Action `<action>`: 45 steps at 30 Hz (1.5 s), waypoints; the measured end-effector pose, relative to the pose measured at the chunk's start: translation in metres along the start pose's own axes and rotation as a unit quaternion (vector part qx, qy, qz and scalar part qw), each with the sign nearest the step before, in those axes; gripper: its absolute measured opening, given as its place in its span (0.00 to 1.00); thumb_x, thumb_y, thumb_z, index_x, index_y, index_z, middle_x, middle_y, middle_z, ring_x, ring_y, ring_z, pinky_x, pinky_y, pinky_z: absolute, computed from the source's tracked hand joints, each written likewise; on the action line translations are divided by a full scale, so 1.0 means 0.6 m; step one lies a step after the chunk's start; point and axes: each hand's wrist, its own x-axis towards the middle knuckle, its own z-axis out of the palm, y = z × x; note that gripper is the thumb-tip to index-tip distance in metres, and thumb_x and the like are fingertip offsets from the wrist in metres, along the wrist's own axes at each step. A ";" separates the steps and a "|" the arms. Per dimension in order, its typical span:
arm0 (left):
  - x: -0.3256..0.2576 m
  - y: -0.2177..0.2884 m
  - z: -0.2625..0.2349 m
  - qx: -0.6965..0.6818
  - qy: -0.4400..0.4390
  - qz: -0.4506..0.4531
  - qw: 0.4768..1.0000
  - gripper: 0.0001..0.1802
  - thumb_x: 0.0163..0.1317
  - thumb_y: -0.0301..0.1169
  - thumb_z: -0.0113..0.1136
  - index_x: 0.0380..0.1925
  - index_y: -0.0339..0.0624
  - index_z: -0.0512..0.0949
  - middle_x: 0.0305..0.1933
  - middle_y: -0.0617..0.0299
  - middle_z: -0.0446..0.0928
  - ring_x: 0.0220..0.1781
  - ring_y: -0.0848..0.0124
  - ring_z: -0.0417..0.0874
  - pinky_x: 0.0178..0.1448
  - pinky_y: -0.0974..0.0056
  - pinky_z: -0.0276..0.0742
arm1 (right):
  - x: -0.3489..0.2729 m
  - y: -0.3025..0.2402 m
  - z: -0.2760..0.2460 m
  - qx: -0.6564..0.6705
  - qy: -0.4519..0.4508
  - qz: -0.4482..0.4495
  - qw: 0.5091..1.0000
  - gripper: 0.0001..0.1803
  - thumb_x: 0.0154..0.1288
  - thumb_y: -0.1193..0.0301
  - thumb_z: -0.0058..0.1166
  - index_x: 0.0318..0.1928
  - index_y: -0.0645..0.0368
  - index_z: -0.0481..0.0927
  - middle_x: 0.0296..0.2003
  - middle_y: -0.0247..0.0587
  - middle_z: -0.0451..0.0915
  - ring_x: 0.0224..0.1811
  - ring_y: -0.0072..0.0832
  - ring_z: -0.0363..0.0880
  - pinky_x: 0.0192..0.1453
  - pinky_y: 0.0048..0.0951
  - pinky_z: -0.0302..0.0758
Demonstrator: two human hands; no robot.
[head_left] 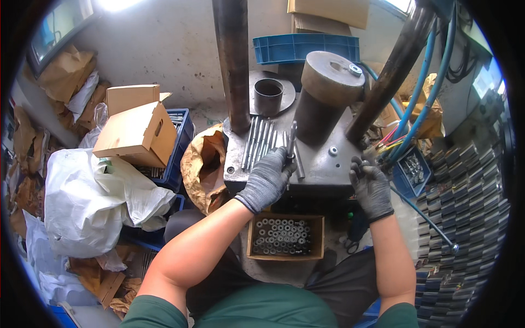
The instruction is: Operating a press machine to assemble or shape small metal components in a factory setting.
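My left hand [268, 177], in a dark grey glove, grips a long metal rod [292, 142] and holds it nearly upright over the steel press table [322, 164]. Several similar rods [258, 140] lie side by side on the table just left of it. My right hand [371, 186], also gloved, rests at the table's right front corner with its fingers curled; a small ring-shaped piece seems pinched at the fingertips, too small to be sure. A large steel cylinder [322, 93] stands on the table behind the rod.
A cardboard box of short metal sleeves [284, 236] sits below the table between my arms. A dark cup-shaped die [268, 95], two press columns [232, 60], blue hoses [432, 82], blue crates [306, 48], cardboard boxes [136, 131], white bags [87, 202] and stacked flat parts [465, 208] surround me.
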 end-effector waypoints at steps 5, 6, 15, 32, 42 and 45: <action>-0.042 0.066 -0.007 -0.237 -0.089 -0.041 0.966 0.11 0.75 0.32 0.65 0.48 0.35 0.79 0.32 0.63 0.81 0.31 0.77 0.81 0.40 0.66 0.80 | -0.051 0.017 0.066 -0.127 0.001 -0.029 0.991 0.21 0.74 0.81 0.53 0.65 0.63 0.71 0.59 0.56 0.80 0.55 0.45 0.87 0.56 0.42 0.91; -0.049 0.077 -0.007 -0.253 -0.150 -0.068 0.953 0.11 0.75 0.32 0.65 0.48 0.35 0.79 0.32 0.64 0.81 0.31 0.77 0.81 0.40 0.66 0.80 | -0.057 0.022 0.068 -0.154 -0.013 -0.045 0.987 0.21 0.75 0.79 0.52 0.66 0.63 0.71 0.61 0.57 0.80 0.56 0.46 0.87 0.58 0.44 0.89; -0.079 0.086 0.055 -0.135 -0.216 0.020 0.967 0.20 0.65 0.41 0.75 0.44 0.36 0.82 0.35 0.48 0.83 0.38 0.59 0.86 0.48 0.56 0.82 | -0.083 0.032 0.099 -0.147 -0.032 -0.075 0.986 0.22 0.76 0.78 0.49 0.68 0.63 0.71 0.65 0.62 0.77 0.63 0.51 0.83 0.68 0.51 0.82; -0.078 0.085 0.059 -0.091 -0.189 0.035 0.977 0.22 0.63 0.46 0.75 0.40 0.38 0.81 0.35 0.46 0.83 0.39 0.50 0.87 0.46 0.52 0.81 | -0.103 0.034 0.111 -0.218 0.045 0.054 0.973 0.19 0.79 0.65 0.58 0.64 0.60 0.78 0.50 0.46 0.86 0.51 0.35 0.87 0.58 0.39 0.85; -0.083 0.077 0.059 -0.111 -0.171 0.075 0.976 0.22 0.69 0.46 0.70 0.45 0.37 0.79 0.38 0.45 0.81 0.42 0.49 0.85 0.49 0.51 0.81 | -0.110 0.064 0.121 -0.251 -0.011 0.007 0.968 0.21 0.80 0.58 0.57 0.63 0.59 0.79 0.43 0.41 0.86 0.45 0.31 0.87 0.54 0.36 0.85; -0.085 0.079 0.052 -0.096 -0.191 0.075 0.974 0.21 0.71 0.44 0.68 0.48 0.36 0.79 0.42 0.44 0.81 0.46 0.48 0.86 0.53 0.51 0.81 | -0.109 0.066 0.106 -0.311 -0.031 0.055 0.948 0.20 0.81 0.57 0.55 0.61 0.58 0.81 0.44 0.38 0.86 0.45 0.26 0.85 0.55 0.31 0.82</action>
